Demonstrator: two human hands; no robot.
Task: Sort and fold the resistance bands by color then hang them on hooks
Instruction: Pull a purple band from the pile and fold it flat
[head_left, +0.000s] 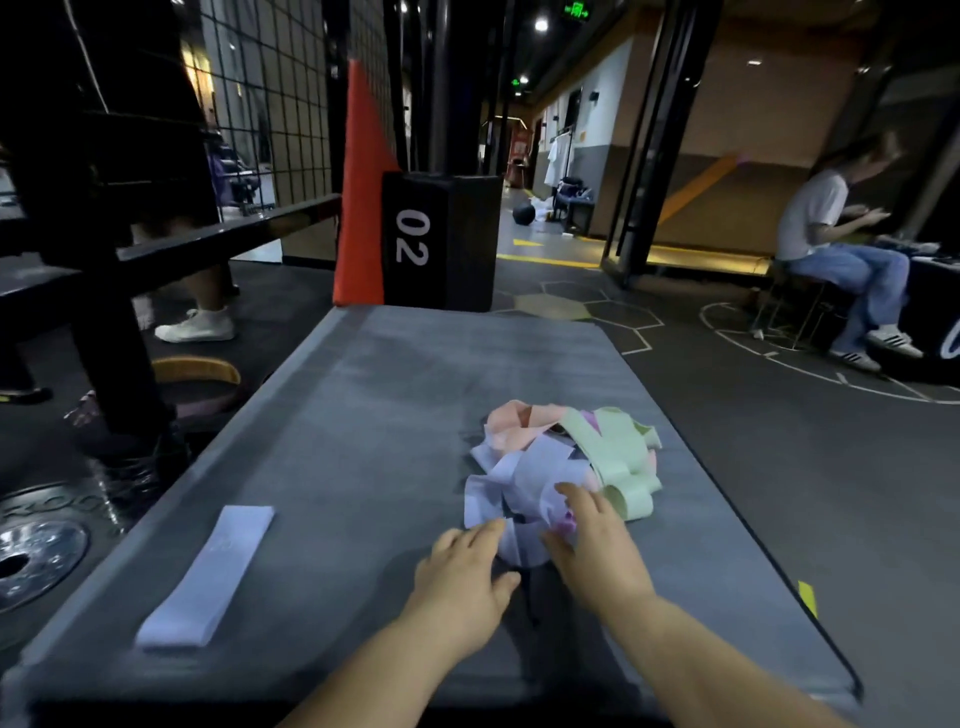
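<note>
Surface: grey pad (363, 415), long, running away from the camera; its far edge ends just before a black post (434, 239) marked "02".
Pile: loose heap of bands (563, 467) on the right half of the pad, about midway between the near and far edges, and clear of the right edge.
Pile, colours: pink band (519, 423) on the far side, green bands (615, 454) on the right side, lavender bands (524, 486) on the near-left side; a little bright pink shows under the right hand. All are tangled and overlapping, so no count is possible.
Sorted band: one folded lavender band (208, 577) lies flat near the pad's near-left corner, parallel to the left edge and well apart from the heap.
Left hand (462, 569): palm down, fingers straight and close together, thumb out to the side. The fingertips touch the near edge of the lavender bands. It grips nothing.
Right hand (595, 538): palm down on the near side of the heap, fingers spread and loosely extended over the lavender bands. No pinch is visible; the frame is slightly blurred here.
Right edge: small yellow tag (808, 597) near the near-right corner.
Floor, left: weight plate (36, 561) beside the pad; a white shoe (197, 325) is farther back.
Background, right: a seated person (831, 234) in a white shirt and jeans, well away from the pad.
Background, left: wire grid wall (270, 93) and an orange panel (358, 197) next to the black post.
</note>
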